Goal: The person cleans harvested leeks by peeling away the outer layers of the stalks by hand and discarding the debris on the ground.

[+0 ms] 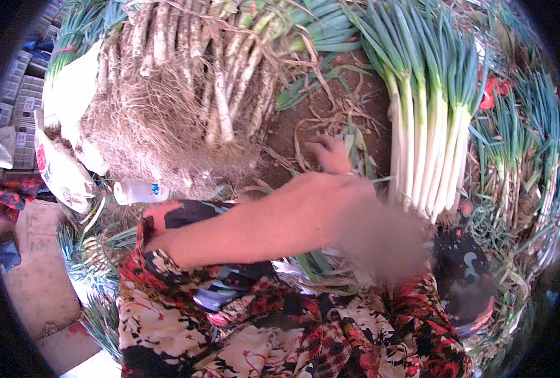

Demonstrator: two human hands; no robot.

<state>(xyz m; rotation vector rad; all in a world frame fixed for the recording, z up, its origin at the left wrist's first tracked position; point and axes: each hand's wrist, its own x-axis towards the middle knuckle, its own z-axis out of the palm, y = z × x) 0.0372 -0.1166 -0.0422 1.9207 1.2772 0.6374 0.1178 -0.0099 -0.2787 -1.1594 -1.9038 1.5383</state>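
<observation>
My left arm reaches across from the left. My left hand (343, 196) lies over my right forearm near the wrist; its fingers are hidden and part of this area is blurred. Beyond it, my right hand (331, 153) shows slightly blurred fingers, apart and with nothing seen between them. Dry, withered leaves (303, 137) lie on the brown ground (284, 132) beside it. To the right is a bunch of peeled long green onions (428, 146), white stalks towards me. Ahead on the left, a large heap of unpeeled green onions (218, 94) has its tangled roots (166, 123) facing me.
A white plastic bottle (138, 191) lies by the roots. Left are a white plastic bag (62, 165), grey crates (25, 104), a cardboard sheet (39, 264) and a tied onion bundle (62, 56). More green onions (511, 151) and a red object (492, 92) lie far right.
</observation>
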